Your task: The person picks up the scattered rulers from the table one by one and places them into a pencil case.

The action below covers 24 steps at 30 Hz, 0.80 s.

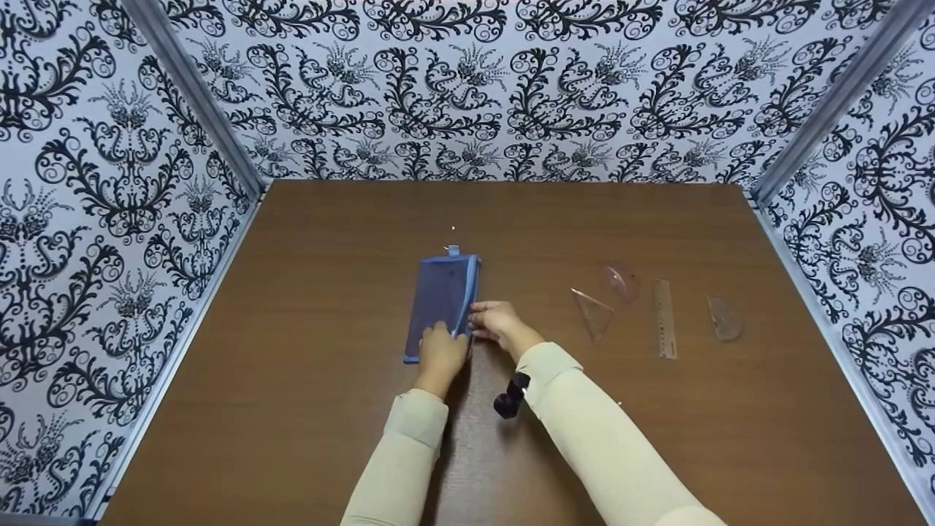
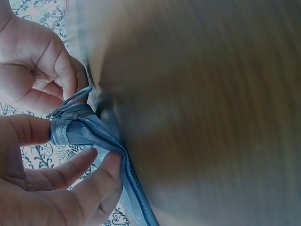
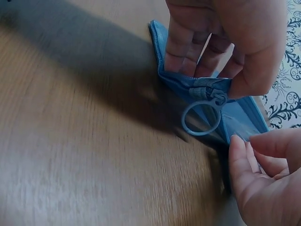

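Note:
A flat blue zip pouch (image 1: 438, 299) with a see-through dark panel lies on the table in the head view. At its near end, my left hand (image 1: 442, 354) grips the zipped edge between thumb and fingers, as the left wrist view shows. The right hand (image 1: 500, 321) is at the pouch's right side; its thumb and fingertips pinch the edge in the right wrist view. A ring-shaped zipper pull (image 3: 201, 117) hangs between the two hands. The zipped edge is lifted and bent. Whatever is inside the pouch cannot be made out.
Right of the hands lie a clear set square (image 1: 593, 314), a pinkish clear protractor (image 1: 621, 283), a short clear ruler (image 1: 664, 319) and another clear protractor (image 1: 724, 318). Patterned walls (image 1: 467, 88) border the brown wooden table (image 1: 292, 409) at the back and sides.

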Tool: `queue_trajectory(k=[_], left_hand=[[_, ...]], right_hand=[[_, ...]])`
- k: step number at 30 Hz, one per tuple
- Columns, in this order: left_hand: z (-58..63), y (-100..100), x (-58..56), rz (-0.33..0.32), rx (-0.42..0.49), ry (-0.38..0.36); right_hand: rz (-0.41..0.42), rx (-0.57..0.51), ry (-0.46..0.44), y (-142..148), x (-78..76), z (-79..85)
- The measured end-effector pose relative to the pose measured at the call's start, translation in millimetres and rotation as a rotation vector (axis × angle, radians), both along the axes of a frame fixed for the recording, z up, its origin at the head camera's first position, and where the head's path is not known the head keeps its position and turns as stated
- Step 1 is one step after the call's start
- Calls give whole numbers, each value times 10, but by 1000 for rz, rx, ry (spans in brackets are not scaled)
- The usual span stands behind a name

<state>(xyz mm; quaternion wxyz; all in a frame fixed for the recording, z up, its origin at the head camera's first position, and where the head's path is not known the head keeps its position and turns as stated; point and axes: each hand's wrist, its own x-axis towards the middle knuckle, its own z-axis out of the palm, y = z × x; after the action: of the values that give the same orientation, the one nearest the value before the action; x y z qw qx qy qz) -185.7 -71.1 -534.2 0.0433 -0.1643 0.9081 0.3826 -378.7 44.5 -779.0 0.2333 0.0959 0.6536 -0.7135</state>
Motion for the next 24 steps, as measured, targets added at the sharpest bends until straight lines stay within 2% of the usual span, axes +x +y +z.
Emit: queue_trajectory(k=[1, 2, 3, 4, 5, 9, 12, 13, 15, 17, 24], left_hand=[[-1, 1, 1, 0, 2, 1], [0, 2, 3, 1, 5, 2], [1, 3, 4, 1, 7, 2], [4, 4, 6, 1, 9, 3], [6, 5, 8, 1, 10, 3], [8, 13, 12, -2, 6, 15], [8, 19, 17, -3, -2, 28], [8, 19, 18, -2, -4, 32], [12, 19, 21, -1, -3, 39], [15, 15, 23, -1, -2, 47], [17, -8, 29, 0, 6, 37]], right_hand=[[3, -6, 4, 5, -103, -203], [4, -16, 6, 9, -138, -279], [2, -13, 13, 5, -122, -258], [-3, -3, 15, -7, -44, -118], [-7, 9, 27, -17, 63, 69], [-37, 100, 45, -77, 793, 1420], [-51, 151, 45, -106, 1163, 2110], [-52, 154, 46, -107, 1228, 2228], [-45, 157, 36, -104, 1302, 2372], [-43, 168, 21, -106, 1311, 2406], [-44, 171, 28, -115, 1297, 2388]])
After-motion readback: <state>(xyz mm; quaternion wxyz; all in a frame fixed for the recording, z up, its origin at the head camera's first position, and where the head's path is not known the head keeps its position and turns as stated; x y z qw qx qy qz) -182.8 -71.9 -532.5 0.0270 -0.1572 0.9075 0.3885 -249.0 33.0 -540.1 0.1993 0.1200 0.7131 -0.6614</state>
